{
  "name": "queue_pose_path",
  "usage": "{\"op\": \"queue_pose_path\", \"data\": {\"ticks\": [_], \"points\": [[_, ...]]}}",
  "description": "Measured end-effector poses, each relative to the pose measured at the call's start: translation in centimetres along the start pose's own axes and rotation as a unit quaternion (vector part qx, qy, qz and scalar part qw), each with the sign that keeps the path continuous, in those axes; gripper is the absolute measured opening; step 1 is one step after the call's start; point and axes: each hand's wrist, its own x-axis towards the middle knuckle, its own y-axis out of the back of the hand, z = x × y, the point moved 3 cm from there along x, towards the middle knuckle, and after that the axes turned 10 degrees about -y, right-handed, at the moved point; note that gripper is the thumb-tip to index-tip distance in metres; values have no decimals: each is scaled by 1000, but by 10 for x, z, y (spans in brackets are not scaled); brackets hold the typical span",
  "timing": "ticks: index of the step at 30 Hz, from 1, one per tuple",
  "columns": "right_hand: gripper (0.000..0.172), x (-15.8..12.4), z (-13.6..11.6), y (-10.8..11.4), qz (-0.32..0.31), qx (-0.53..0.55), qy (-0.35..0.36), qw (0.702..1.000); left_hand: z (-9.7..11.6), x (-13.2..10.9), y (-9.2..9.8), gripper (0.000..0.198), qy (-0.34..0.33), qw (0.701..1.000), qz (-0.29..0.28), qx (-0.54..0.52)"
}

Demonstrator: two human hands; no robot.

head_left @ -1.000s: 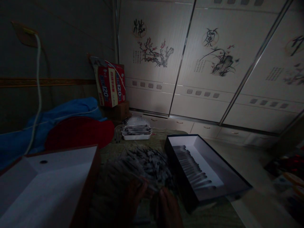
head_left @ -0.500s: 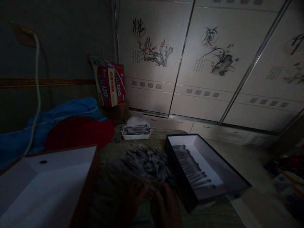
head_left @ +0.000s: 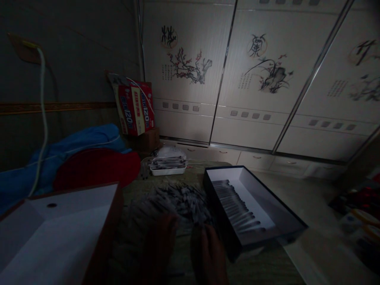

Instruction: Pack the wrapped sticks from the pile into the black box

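Observation:
A loose pile of slender pen-like pieces (head_left: 190,202), pale with dark parts, covers the middle of the table. My left hand (head_left: 164,233) is at the pile's near edge, dark and blurred, so its fingertips are hard to read. Beside it, my right hand (head_left: 212,249) has its fingers curled together near the open dark box; what they hold, if anything, is hidden. Inside that dark box (head_left: 274,204), similar slender pieces (head_left: 237,206) lie side by side in a row along the left part of its white bottom.
An open brown box (head_left: 103,225) with a white inside stands at the left. Behind the pile, a white tray (head_left: 168,171) holds more slender pieces. A red cloth-like item (head_left: 97,168), blue fabric (head_left: 89,136) and a red carton (head_left: 136,109) are farther back. Light is dim.
My hands have moved apart from near each other. The left one has shifted left and up toward the pile; the right one stays near the dark box. The view has shifted slightly.

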Motion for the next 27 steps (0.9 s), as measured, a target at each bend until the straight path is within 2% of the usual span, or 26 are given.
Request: {"op": "queue_pose_path", "data": {"ticks": [4,7,9,13,16,18,21,24,26,27], "points": [[46,-3,-4,-1,5,-12,-28,1000,-3,12,-5,34,-35,984,-57,166],[47,-6,-3,-3,26,-15,-46,998,-4,18,-10,32,-42,970,-77,226],[48,-6,0,-3,31,-16,-49,998,-3,20,-12,31,-50,967,-72,240],[46,-2,4,-4,2,-25,-14,1000,-3,22,-14,33,-73,963,-79,248],[47,-4,5,-6,22,-33,-22,999,-8,21,-18,34,-78,961,-82,251],[46,-9,6,-9,34,-42,-29,998,-14,19,-21,36,-82,965,-58,244],[38,-17,6,-14,35,-51,-6,998,-18,17,-21,33,-91,980,12,174],[35,-25,5,-13,30,-48,21,998,-18,16,-7,24,-15,994,105,-7],[37,-28,1,-12,28,-48,33,998,-17,14,3,26,56,974,146,-166],[38,-30,-2,-12,27,-50,38,998,-16,13,7,29,80,957,147,-238]]}}
